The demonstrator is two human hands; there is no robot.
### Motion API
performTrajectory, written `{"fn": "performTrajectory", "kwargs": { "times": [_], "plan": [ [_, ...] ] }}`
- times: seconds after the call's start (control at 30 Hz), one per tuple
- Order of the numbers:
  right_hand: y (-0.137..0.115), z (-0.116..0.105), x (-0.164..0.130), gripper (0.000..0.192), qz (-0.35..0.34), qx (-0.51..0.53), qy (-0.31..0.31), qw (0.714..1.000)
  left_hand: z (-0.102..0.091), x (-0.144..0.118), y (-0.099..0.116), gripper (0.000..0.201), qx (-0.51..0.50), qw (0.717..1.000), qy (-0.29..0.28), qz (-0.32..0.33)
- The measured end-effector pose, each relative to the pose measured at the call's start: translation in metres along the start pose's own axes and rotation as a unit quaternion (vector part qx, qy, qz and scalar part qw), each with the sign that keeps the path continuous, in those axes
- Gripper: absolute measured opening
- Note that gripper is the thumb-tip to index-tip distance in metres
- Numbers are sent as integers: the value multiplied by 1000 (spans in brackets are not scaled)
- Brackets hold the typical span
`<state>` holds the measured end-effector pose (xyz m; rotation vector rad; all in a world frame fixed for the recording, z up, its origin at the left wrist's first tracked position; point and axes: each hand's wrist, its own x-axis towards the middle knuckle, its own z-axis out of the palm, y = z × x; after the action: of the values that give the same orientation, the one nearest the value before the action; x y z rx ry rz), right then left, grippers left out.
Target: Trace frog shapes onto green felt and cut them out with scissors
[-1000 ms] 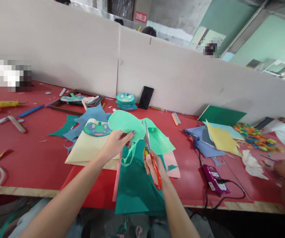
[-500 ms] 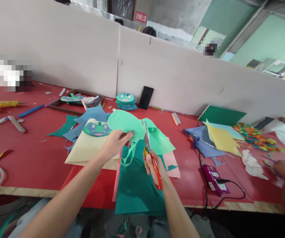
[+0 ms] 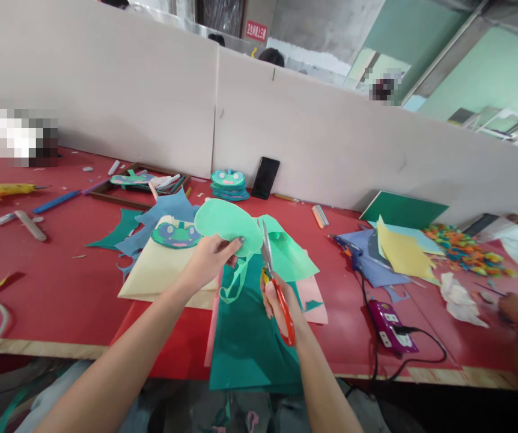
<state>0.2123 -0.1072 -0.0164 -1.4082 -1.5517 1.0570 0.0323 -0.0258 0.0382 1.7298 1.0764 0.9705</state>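
Observation:
A rounded light-green felt piece (image 3: 227,219) is pinched along its lower edge by my left hand (image 3: 217,249). My right hand (image 3: 279,300) grips scissors (image 3: 283,307) with red handles, blades pointing up at the felt's right edge. A narrow cut strip (image 3: 236,285) dangles below the piece. Just right of the blades is a larger light-green felt sheet (image 3: 288,249). Dark-green felt (image 3: 252,343) lies under my hands, with pink felt (image 3: 315,300) beneath at the right. A blue-and-green felt face (image 3: 176,234) rests on cream felt (image 3: 164,270) at the left.
Stacked felt faces (image 3: 228,185) and a phone (image 3: 265,177) stand by the white partition (image 3: 308,126). At right are a glue gun (image 3: 351,249), a purple power strip (image 3: 392,328) and colourful scraps (image 3: 470,249). Another person's hand (image 3: 515,310) is at the far right.
My hands and the felt have barely moved; the scissor blades look slightly closer together. At the far right, the other person's hand has shifted a little.

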Motion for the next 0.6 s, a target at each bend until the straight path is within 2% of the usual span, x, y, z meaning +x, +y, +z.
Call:
{"fn": "performTrajectory", "kwargs": {
  "times": [0.6],
  "plan": [
    [-3, 2, -2, 41, 13, 45, 3, 999, 0, -1, 2, 40, 30, 999, -13, -18]
  ]
}}
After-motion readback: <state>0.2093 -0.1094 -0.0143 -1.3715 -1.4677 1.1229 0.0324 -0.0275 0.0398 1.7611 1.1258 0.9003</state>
